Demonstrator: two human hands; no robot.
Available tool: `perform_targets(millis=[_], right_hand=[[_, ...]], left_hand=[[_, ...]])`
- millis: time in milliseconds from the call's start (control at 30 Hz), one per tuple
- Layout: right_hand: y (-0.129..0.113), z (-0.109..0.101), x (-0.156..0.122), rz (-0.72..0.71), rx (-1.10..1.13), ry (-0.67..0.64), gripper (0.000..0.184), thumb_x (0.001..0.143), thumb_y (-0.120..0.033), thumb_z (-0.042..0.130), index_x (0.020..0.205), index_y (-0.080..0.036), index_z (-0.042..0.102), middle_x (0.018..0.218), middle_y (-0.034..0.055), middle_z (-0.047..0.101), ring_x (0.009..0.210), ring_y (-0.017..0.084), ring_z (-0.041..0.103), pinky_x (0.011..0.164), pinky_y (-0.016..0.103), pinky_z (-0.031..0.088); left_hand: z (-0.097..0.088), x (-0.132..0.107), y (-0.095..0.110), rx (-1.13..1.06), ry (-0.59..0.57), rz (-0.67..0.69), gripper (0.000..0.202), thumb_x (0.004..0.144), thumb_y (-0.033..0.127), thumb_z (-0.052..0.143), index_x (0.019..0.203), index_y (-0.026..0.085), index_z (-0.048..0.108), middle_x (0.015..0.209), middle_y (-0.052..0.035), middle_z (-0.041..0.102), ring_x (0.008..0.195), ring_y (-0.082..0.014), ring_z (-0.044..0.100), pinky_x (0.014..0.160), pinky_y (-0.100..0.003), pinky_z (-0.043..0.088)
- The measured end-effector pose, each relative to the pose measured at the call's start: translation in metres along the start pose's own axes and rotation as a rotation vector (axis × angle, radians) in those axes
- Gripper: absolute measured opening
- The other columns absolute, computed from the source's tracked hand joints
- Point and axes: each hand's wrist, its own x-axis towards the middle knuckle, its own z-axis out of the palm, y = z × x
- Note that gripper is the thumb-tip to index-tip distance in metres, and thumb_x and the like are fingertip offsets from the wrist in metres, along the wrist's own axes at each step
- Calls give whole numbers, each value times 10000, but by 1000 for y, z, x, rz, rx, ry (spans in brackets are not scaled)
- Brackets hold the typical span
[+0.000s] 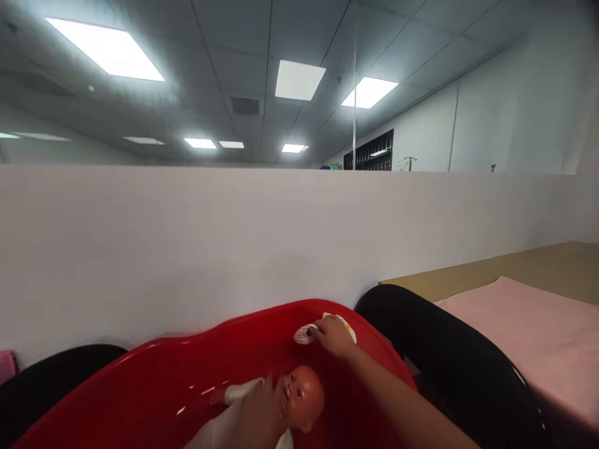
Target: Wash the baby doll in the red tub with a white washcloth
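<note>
A baby doll in white clothing lies on its back in a red tub, its head toward the right. My left hand is over the doll's chest, close to its chin; motion smears it, so its fingers do not show clearly. At the tub's far right end, my right hand has its fingers closed on a small patterned white cloth. Part of that cloth shows on either side of the hand, against the tub's inner wall. The doll's lower body is out of view.
Behind the tub rises a white partition. Black curved supports flank the tub on both sides. To the right, a pink cloth lies on a tan surface. Something pink shows at the left edge.
</note>
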Motion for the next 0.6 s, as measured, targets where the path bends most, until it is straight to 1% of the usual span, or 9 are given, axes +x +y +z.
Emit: perform_targets(millis=[67, 133, 200, 267, 300, 400, 500, 533, 600], right_hand=[[5, 18, 5, 0, 199, -130, 428, 1068, -489, 478, 938, -181, 746, 977, 83, 756, 910, 228, 628, 886, 356, 461], [9, 35, 8, 77, 398, -234, 437, 1033, -536, 524, 917, -162, 718, 929, 68, 724, 825, 200, 585, 768, 324, 451], [12, 49, 12, 144, 489, -246, 451, 995, -573, 564, 916, -153, 708, 898, 55, 697, 803, 188, 560, 760, 320, 447], [12, 59, 16, 161, 506, -250, 490, 965, -623, 584, 875, -152, 686, 833, 35, 648, 776, 173, 529, 763, 321, 433], [10, 62, 18, 159, 515, -286, 519, 949, -659, 592, 841, -157, 663, 778, 18, 605, 744, 161, 499, 740, 316, 417], [0, 67, 20, 124, 617, -457, 580, 896, -746, 634, 822, -171, 635, 674, -27, 495, 662, 129, 412, 663, 295, 362], [-12, 62, 16, 110, 713, -600, 597, 881, -765, 658, 876, -169, 670, 630, -33, 501, 606, 120, 402, 615, 285, 357], [-15, 59, 14, 122, 696, -645, 590, 888, -759, 655, 859, -170, 667, 598, -35, 492, 574, 120, 398, 588, 286, 345], [-19, 53, 11, 178, 613, -671, 560, 893, -723, 678, 811, -169, 664, 536, -34, 472, 519, 122, 397, 547, 290, 321]], left_hand=[[5, -1, -11, -27, 17, 46, 657, 932, 295, 589, 1581, 193, 600, 1516, -165, 670, 1345, -384, 652, 1102, -437, 500], [7, -1, -16, -96, 37, 44, 625, 934, 267, 609, 1554, 190, 611, 1509, -160, 680, 1324, -389, 659, 1079, -426, 508], [10, 1, -14, -186, 33, 24, 617, 921, 235, 641, 1534, 176, 612, 1525, -166, 670, 1336, -392, 650, 1063, -413, 519], [14, 4, -11, -259, 8, 7, 656, 898, 220, 691, 1544, 172, 589, 1555, -169, 648, 1371, -386, 629, 1061, -389, 522], [17, 5, -11, -276, 3, 0, 695, 890, 210, 710, 1567, 165, 561, 1597, -172, 613, 1409, -385, 603, 1079, -380, 513], [30, 8, -14, -311, 57, 6, 737, 887, 188, 725, 1591, 128, 516, 1660, -171, 547, 1455, -383, 560, 1138, -374, 467], [39, 8, -20, -378, 116, 76, 659, 892, 214, 743, 1523, 144, 566, 1584, -141, 612, 1402, -366, 590, 1127, -370, 454], [41, 7, -20, -391, 118, 99, 622, 892, 235, 756, 1485, 153, 591, 1546, -135, 636, 1371, -362, 605, 1108, -372, 458], [43, 6, -20, -386, 122, 116, 560, 892, 258, 770, 1420, 147, 618, 1477, -139, 665, 1319, -357, 623, 1075, -381, 460]])
